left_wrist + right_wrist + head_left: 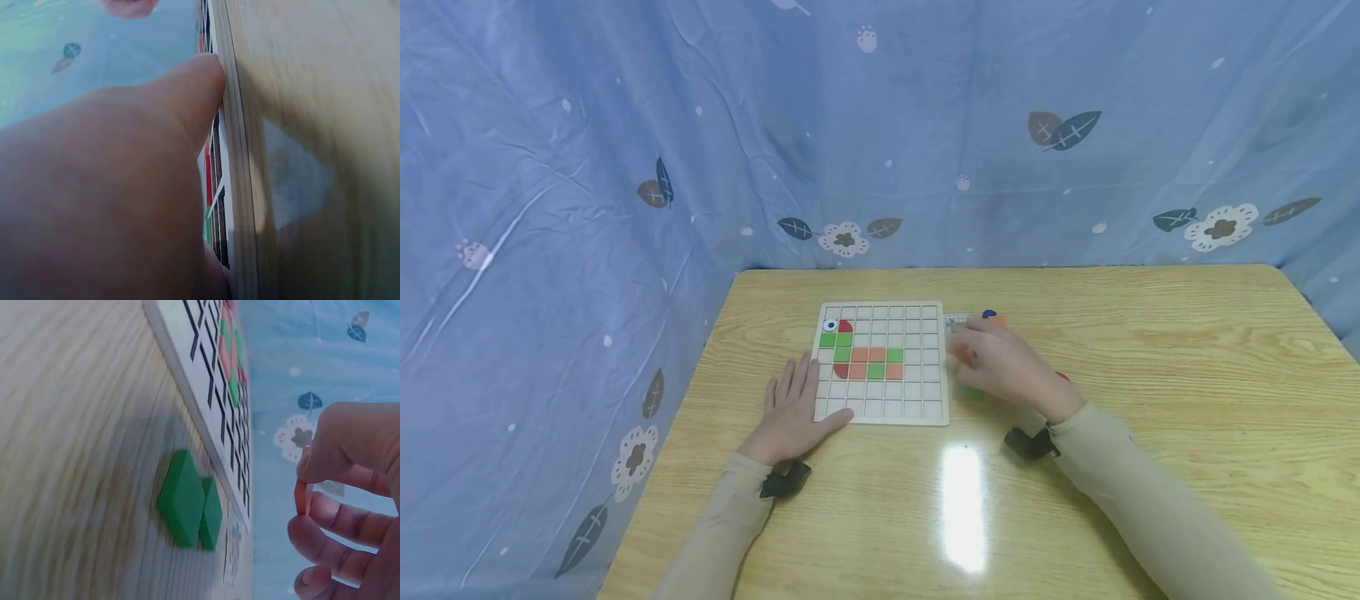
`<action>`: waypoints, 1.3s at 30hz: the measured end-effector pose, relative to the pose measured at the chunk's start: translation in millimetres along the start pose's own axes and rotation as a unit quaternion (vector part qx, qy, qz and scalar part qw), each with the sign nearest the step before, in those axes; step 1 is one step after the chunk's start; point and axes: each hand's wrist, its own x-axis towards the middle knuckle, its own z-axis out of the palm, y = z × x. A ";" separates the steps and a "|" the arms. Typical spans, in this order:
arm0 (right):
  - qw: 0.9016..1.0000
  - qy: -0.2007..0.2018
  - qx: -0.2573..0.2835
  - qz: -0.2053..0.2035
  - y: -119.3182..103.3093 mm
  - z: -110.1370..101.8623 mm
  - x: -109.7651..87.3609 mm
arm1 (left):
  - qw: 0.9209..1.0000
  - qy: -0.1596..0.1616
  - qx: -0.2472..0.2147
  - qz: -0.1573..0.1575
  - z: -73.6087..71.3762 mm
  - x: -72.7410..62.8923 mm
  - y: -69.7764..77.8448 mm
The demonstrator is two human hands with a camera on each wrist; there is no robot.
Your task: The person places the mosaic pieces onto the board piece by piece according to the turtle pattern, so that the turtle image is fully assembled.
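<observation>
Apparently free room above board (922, 389)

A flowered blue curtain (865, 133) hangs from eight o'clock round past twelve to three; the wooden table (1172, 375) catches glare (964, 510) near five.

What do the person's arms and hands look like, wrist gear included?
Left hand and right hand: bare, no gloves. Left sleeve and right sleeve: long, plain beige, reaching the wrist. Small black attachment at each wrist: left unit, right unit. No cables or markings discernible.
</observation>
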 end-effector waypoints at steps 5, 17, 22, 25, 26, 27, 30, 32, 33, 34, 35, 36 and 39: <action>1.000 -0.003 0.019 -0.007 -6.6 7.8 16.3 | 1.000 0.004 -0.003 0.003 0.4 0.4 -0.3; 0.999 -0.030 0.035 -0.026 -13.1 32.1 54.9 | 1.000 -0.005 0.002 -0.002 -0.6 0.8 0.0; 0.998 -0.055 0.030 -0.006 -12.4 39.9 63.6 | 1.000 -0.006 -0.001 -0.001 -0.9 1.1 0.0; 0.997 -0.072 0.027 0.003 -12.4 42.5 67.2 | 1.000 -0.007 -0.001 -0.002 -1.1 1.0 -0.3; 0.997 -0.078 0.024 0.004 -12.5 42.9 68.0 | 1.000 -0.007 -0.002 -0.002 -1.1 0.9 -0.6; 0.996 -0.082 0.022 0.004 -12.8 43.0 68.6 | 1.000 -0.007 -0.002 -0.002 -1.0 0.9 -0.7; 0.996 -0.092 0.017 0.001 -13.4 43.1 69.6 | 1.000 -0.006 -0.002 -0.002 -0.7 1.0 -0.9; 0.995 -0.095 0.012 -0.002 -13.4 43.4 69.7 | 1.000 -0.004 -0.002 -0.002 -0.6 0.9 -1.2; 0.995 -0.095 0.011 -0.002 -13.2 43.7 69.6 | 1.000 -0.004 -0.001 -0.002 -0.5 0.8 -1.3; 0.995 -0.095 0.009 -0.002 -13.0 44.0 69.2 | 1.000 -0.004 -0.001 -0.002 -0.6 0.7 -1.2; 0.996 -0.094 0.008 -0.003 -12.4 44.3 69.0 | 1.000 -0.003 -0.001 -0.001 -0.6 0.5 -1.2; 0.996 -0.093 0.009 -0.004 -12.0 44.6 68.6 | 1.000 -0.003 -0.001 -0.001 -0.7 0.4 -1.1; 0.996 -0.090 0.015 -0.006 -11.2 45.0 67.0 | 1.000 -0.002 -0.002 -0.001 -0.7 0.1 -0.8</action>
